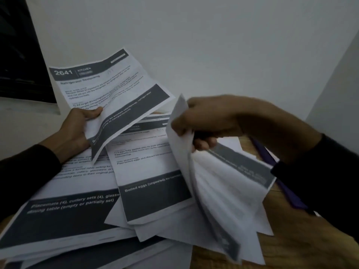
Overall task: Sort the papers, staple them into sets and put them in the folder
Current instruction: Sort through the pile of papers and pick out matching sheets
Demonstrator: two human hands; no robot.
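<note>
In the middle left of the frame the left hand (pixel 77 129) grips a printed sheet (pixel 108 92) headed "2641 Kitchen, Refrigerator Restocking", thumb curled over its front and the sheet held up, bent, above the rest; in the middle right the right hand (pixel 206 121) pinches the top of a sheaf of papers (pixel 213 183) that hangs down and fans out, blurred, with grey bands showing on some pages; both arms wear dark sleeves (pixel 25 177); below the hands, across the lower half of the frame, loose stacks of papers (pixel 151 171) lie overlapping on a wooden table (pixel 291 239), one facing up with "Boiled eggs (unpeeled)" on its grey band, another at lower left reading "Placemats (4), cutlery sets (4)"; at the right edge, under the right forearm, a purple folder (pixel 291 195) lies on the table, partly hidden; a pale wall (pixel 213 45) fills the upper frame, with a dark panel (pixel 21 55) at upper left.
</note>
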